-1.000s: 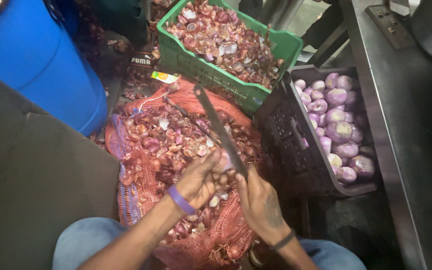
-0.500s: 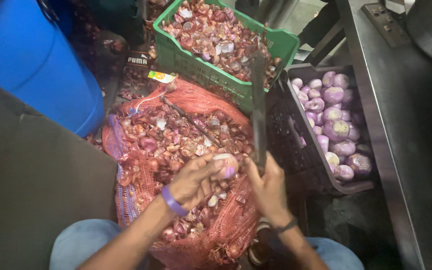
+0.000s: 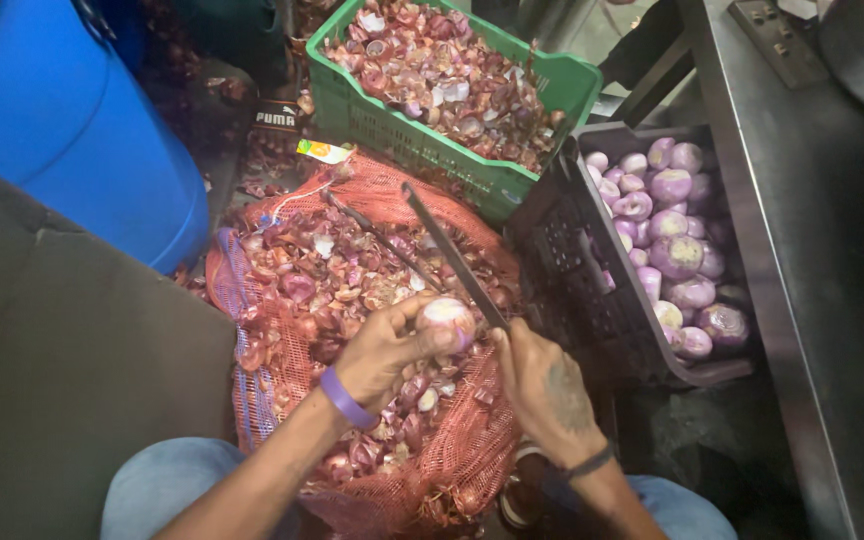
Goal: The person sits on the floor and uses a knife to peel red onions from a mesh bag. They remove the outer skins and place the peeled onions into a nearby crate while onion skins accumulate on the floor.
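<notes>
Here the left hand (image 3: pixel 387 350), with a purple band at its wrist, is closed around a small, pale, partly peeled round onion (image 3: pixel 449 317), holding it up over the middle of the scene. The right hand (image 3: pixel 542 385), just to the right of it, is gripped on the handle of a long, dark, narrow-bladed knife (image 3: pixel 452 258); the blade slants up and away toward the far left, and its near end sits right against the onion. Below both hands lies a wide orange-red mesh sack (image 3: pixel 462 450), spread open and heaped with reddish onion skins and unpeeled onions (image 3: pixel 302 285). On the far side of the sack stands a green slatted plastic crate (image 3: pixel 402 130) filled with more red and white peelings. To the right of the sack, and touching the green crate's corner, is a black plastic crate (image 3: pixel 577 270) holding peeled purple-white onions (image 3: pixel 677 255) piled toward its right side. A grey metal worktop (image 3: pixel 812 250) runs along the right edge of the scene, beside the black crate. At the far left stands a big blue plastic barrel (image 3: pixel 62 120), and nearer, on the left, a flat sheet of brown cardboard (image 3: pixel 62 400). The person's knees in blue jeans (image 3: pixel 152 490) show at the near edge.
</notes>
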### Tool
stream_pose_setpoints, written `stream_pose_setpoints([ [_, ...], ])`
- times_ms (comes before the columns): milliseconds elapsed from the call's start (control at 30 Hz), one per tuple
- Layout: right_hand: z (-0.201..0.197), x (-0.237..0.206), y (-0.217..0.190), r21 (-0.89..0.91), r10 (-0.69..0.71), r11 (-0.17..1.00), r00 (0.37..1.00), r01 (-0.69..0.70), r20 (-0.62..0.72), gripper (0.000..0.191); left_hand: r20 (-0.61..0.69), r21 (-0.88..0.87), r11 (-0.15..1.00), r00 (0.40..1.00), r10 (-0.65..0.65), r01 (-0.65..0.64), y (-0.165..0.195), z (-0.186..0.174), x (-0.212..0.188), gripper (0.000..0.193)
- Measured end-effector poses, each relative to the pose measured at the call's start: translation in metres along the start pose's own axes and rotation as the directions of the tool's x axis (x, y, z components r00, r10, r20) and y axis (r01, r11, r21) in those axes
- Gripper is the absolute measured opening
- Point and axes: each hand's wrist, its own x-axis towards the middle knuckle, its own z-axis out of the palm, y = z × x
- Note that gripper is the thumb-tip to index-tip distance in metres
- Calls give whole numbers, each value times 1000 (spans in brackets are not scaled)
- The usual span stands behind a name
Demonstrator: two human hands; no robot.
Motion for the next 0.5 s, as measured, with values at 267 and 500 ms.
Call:
stream_pose_setpoints([
  [267,7,-11,-19,487,23,872,990,50,-141,16,-7,118,990,997,81,-79,-6,2,7,61],
  [500,-3,10,-3,349,359,867,931,-357,61,16,-1,136,991,1000,18,-18,-6,-6,6,63],
])
